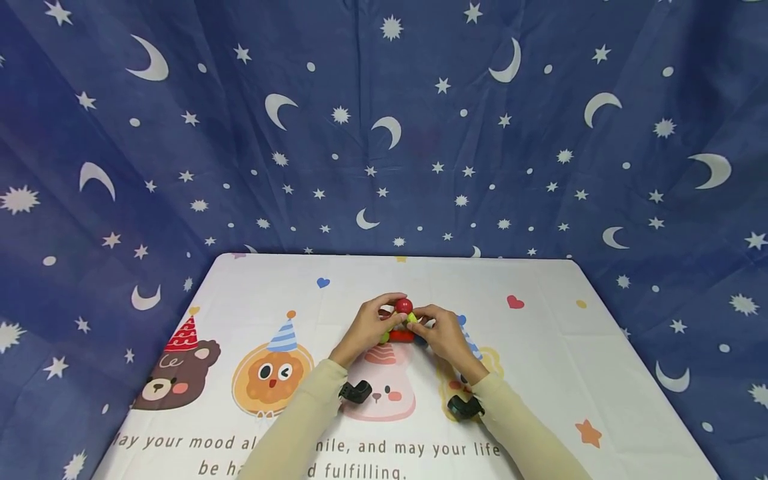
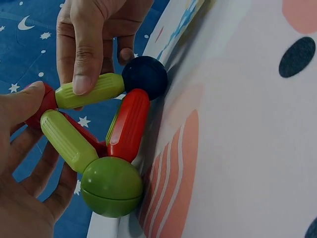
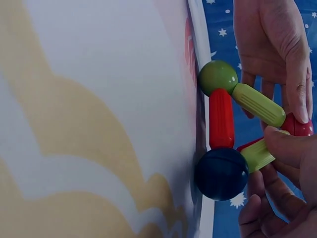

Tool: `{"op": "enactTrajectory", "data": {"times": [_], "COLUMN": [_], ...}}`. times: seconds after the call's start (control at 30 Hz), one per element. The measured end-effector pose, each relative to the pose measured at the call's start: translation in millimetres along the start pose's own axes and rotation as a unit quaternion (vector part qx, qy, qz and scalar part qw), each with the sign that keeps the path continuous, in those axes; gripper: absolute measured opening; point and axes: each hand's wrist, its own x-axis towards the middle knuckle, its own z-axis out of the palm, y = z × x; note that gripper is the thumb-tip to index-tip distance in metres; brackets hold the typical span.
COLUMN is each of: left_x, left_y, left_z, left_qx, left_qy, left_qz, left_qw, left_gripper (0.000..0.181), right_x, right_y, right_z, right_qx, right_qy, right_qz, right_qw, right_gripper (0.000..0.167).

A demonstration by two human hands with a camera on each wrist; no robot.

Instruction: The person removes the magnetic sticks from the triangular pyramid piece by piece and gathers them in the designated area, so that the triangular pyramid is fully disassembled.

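Observation:
A structure of rods and balls stands on the table. Its red ball [image 1: 404, 306] is on top, pinched by the left hand [image 2: 22, 163] between thumb and fingers. The right hand [image 2: 94, 34] grips a yellow-green rod [image 2: 106, 89] that runs from the red ball to the dark blue ball [image 2: 144, 78]. Another yellow-green rod [image 3: 260, 105] joins the red ball to the green ball [image 3: 218, 78]. Low at the front a red rod [image 3: 221, 119] links the green and dark blue balls. More rods behind are partly hidden.
A white cloth with cartoon faces and printed text covers the table [image 1: 540, 373]. Behind it hangs a dark blue curtain [image 1: 384, 167] with moons and stars. A black wrist device [image 1: 356, 392] sits at the left cuff, another [image 1: 465, 408] at the right.

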Motion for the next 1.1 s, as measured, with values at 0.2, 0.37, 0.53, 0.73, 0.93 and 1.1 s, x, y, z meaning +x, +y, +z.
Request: {"op": "enactTrajectory", "data": {"times": [0.2, 0.37, 0.53, 0.73, 0.93, 1.1], "left_x": [0.2, -0.5, -0.7, -0.4, 2.2, 4.0], "left_y": [1.1, 1.7, 3.1, 3.7, 1.4, -0.5], "left_z": [1.2, 0.3, 0.0, 0.7, -1.1, -1.1], "left_qx": [0.012, 0.012, 0.014, 0.011, 0.001, 0.005], "left_qy": [0.002, 0.001, 0.001, 0.001, 0.015, 0.012], "left_qz": [-0.004, 0.001, -0.001, -0.005, 0.013, 0.009], "left_qw": [0.9999, 0.9999, 0.9999, 0.9999, 0.9998, 0.9999], "left_gripper": [0.042, 0.042, 0.042, 0.042, 0.041, 0.042], "right_x": [-1.4, -1.9, -2.3, -4.1, -8.0, -10.7], "right_y": [1, 2, 1, 1, 2, 3], "right_z": [1, 3, 4, 3, -1, -6], "right_qx": [-0.006, -0.012, -0.02, -0.016, 0.0, 0.005], "right_qy": [0.011, 0.022, 0.031, 0.038, 0.037, 0.041], "right_qz": [-0.021, -0.03, -0.033, -0.048, -0.055, -0.06], "right_qw": [0.9997, 0.9993, 0.9988, 0.998, 0.9978, 0.9973], "right_gripper": [0.023, 0.023, 0.023, 0.023, 0.024, 0.026]}}
